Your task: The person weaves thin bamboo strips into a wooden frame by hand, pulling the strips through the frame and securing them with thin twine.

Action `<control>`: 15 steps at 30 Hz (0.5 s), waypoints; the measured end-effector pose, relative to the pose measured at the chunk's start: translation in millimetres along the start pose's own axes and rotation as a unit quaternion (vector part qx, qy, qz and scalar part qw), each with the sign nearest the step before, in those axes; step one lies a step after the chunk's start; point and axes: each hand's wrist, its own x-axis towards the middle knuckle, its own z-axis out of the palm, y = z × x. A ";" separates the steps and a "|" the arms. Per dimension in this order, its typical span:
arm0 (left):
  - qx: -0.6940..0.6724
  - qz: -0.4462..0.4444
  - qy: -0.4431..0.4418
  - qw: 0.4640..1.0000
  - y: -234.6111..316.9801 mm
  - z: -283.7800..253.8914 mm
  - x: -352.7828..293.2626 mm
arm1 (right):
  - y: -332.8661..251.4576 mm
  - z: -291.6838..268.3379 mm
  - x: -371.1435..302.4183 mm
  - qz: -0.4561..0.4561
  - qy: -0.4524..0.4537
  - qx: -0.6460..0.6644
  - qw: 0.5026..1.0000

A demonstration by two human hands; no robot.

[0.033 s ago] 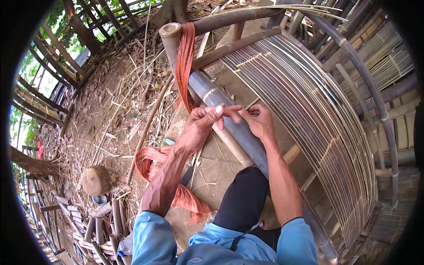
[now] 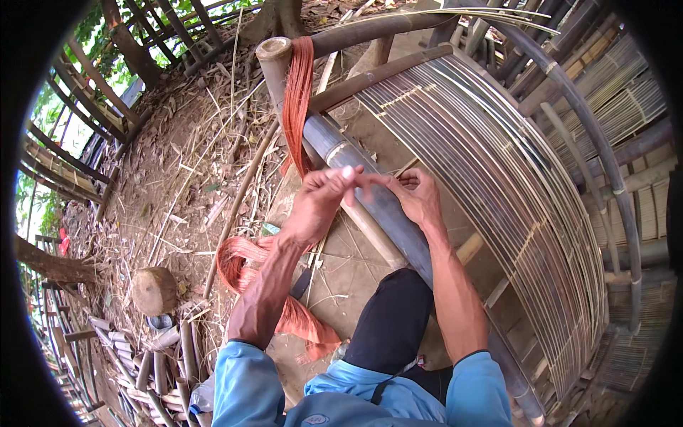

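Observation:
My left hand (image 2: 320, 199) is over the thick dark bamboo pole (image 2: 370, 181). Its thumb shows, but motion smears its fingertips, which reach toward the right hand. Close by on the right, my right hand (image 2: 420, 199) is closed in a pinch above the same pole; anything thin between its fingertips is too small to make out. A hank of orange fibre strands (image 2: 299, 92) hangs over the far end of the frame, beside an upright bamboo post (image 2: 274, 53). More orange strands (image 2: 238, 260) lie looped on the ground beside my left forearm, partly hidden by it.
Right of the pole lies a panel of thin bamboo slats (image 2: 491, 156) within the bamboo frame. A round wood block (image 2: 154, 290) and cut bamboo pieces (image 2: 160, 366) are at left. Dry leaves and slivers litter the dirt floor (image 2: 178, 149). My knee (image 2: 391, 320) is near the pole.
The left fingers have shifted slightly and look more blurred. The right hand stays almost where it was, still pinched.

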 end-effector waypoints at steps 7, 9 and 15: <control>-0.053 0.041 0.067 0.995 10.4 -4.2 -12.2 | 2.1 -15.1 -22.8 -0.121 0.048 0.093 0.987; -0.036 0.036 0.057 0.997 14.2 2.7 -12.7 | -19.9 -9.4 -25.1 -0.326 0.042 -0.040 0.944; 0.058 -0.048 0.020 0.997 27.6 16.0 -18.6 | -27.9 4.5 -25.1 -0.422 -0.063 -0.063 0.902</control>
